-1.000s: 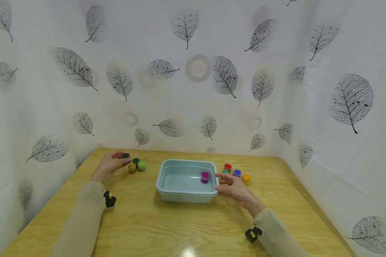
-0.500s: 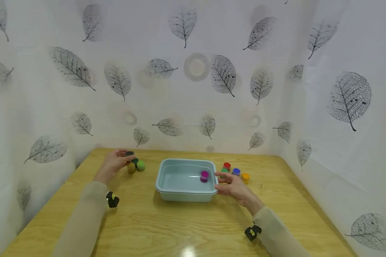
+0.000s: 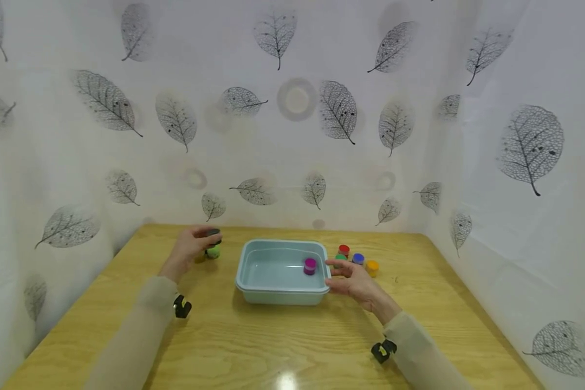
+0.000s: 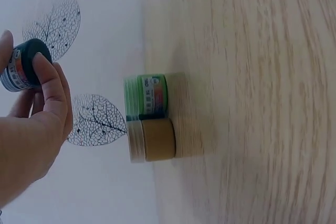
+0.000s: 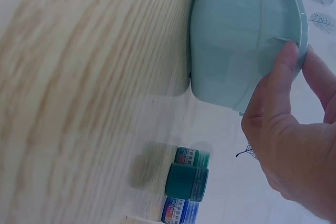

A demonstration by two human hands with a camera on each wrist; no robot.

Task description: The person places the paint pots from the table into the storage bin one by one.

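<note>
In the left wrist view my left hand (image 4: 44, 114) pinches a dark-lidded paint jar (image 4: 25, 65) between thumb and fingers, raised off the table. Just beneath that hand in the head view stand a light green paint jar (image 3: 213, 251) and a mustard-brown one (image 3: 200, 258), partly covered by the hand. A pale blue-green plastic tub (image 3: 283, 299) sits mid-table with one magenta paint jar (image 3: 310, 266) inside, near its right wall. My right hand (image 3: 358, 284) holds the tub's right rim; the right wrist view has its fingertips (image 5: 287, 51) at that rim.
Right of the tub, behind the right hand, several paint jars stand close together: red (image 3: 343, 251), green (image 3: 340, 260), blue (image 3: 358, 259) and orange (image 3: 372, 268). A white leaf-print curtain (image 3: 292, 162) borders the wooden table (image 3: 253, 346) at the back and sides.
My left hand has carried the dark paint jar rightward, from beside the left group of jars to above it. The right hand keeps its place on the tub.
</note>
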